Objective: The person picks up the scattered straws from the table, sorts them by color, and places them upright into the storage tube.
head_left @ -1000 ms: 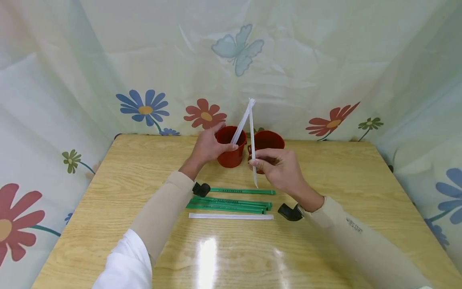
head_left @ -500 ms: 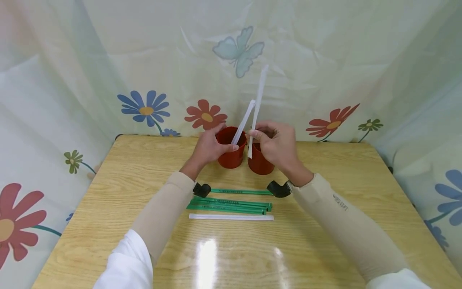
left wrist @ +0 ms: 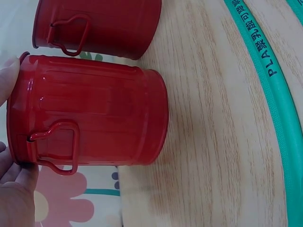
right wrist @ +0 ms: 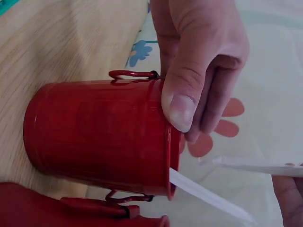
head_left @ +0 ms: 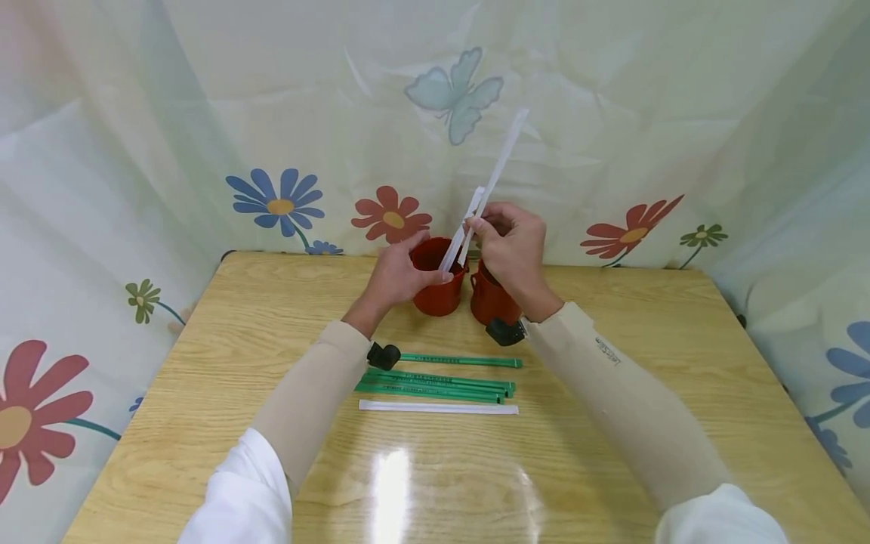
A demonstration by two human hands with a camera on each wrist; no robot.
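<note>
My left hand (head_left: 401, 276) grips the left small red bucket (head_left: 437, 301) at its rim, thumb at the front and fingers behind. One white paper-wrapped straw (head_left: 464, 228) leans inside that bucket, its top sticking out to the right. My right hand (head_left: 513, 242) pinches a second white wrapped straw (right wrist: 251, 166) near its lower end. That straw slants up to the right, its lower tip close over the bucket's opening. In the left wrist view the held bucket (left wrist: 94, 113) shows a wire handle on its side.
Another red bucket (head_left: 491, 301) stands just right of the held one, partly behind my right hand. In front lie several green wrapped straws (head_left: 435, 384) and one white wrapped straw (head_left: 438, 408) on the wooden table (head_left: 272, 317). A flowered curtain (head_left: 326, 91) hangs behind.
My right hand has moved up and left from the right bucket toward the left one, carrying the white straw, which now tilts to the right. My left hand keeps its grip on the bucket.
</note>
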